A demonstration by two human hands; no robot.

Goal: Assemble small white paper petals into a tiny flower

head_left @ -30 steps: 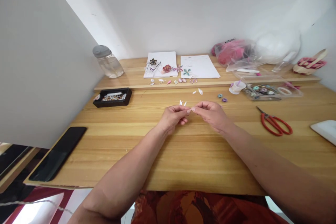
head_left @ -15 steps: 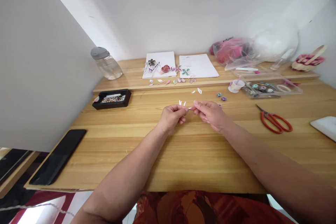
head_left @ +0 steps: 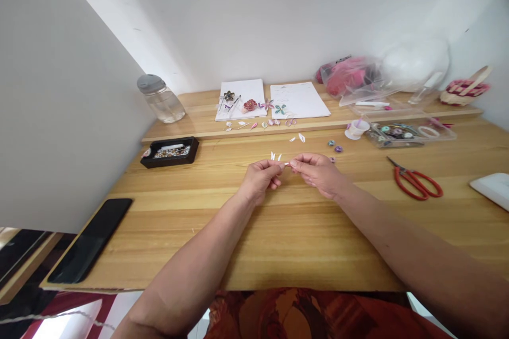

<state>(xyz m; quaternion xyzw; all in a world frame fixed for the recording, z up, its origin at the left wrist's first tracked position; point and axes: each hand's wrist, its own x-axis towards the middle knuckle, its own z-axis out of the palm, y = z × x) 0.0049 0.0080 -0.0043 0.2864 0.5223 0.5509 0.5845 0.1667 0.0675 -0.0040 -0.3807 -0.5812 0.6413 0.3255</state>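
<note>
My left hand [head_left: 260, 179] pinches a small white piece [head_left: 286, 164] between thumb and forefinger above the wooden table [head_left: 167, 243]. Close on its right, my right hand [head_left: 318, 174] has its thumb and forefinger pressed together at the other end of that piece; whether they grip it or something finer is too small to tell. Just beyond my left fingers lie several small white slips [head_left: 273, 156]. Farther back are a white leaf-shaped piece [head_left: 301, 137] and small teal [head_left: 331, 143] and purple [head_left: 338, 149] spools.
Red-handled scissors [head_left: 415, 179] lie at the right, below a clear box [head_left: 409, 135] and a white spool [head_left: 357, 128]. On the left are a black phone [head_left: 91, 238], a black bead tray [head_left: 170, 152] and a bottle [head_left: 161, 99]. Paper sheets [head_left: 300, 99] rest on the raised shelf.
My right hand's fingertips have moved slightly left, closer to my left fingertips. The whole view has shifted a little.
</note>
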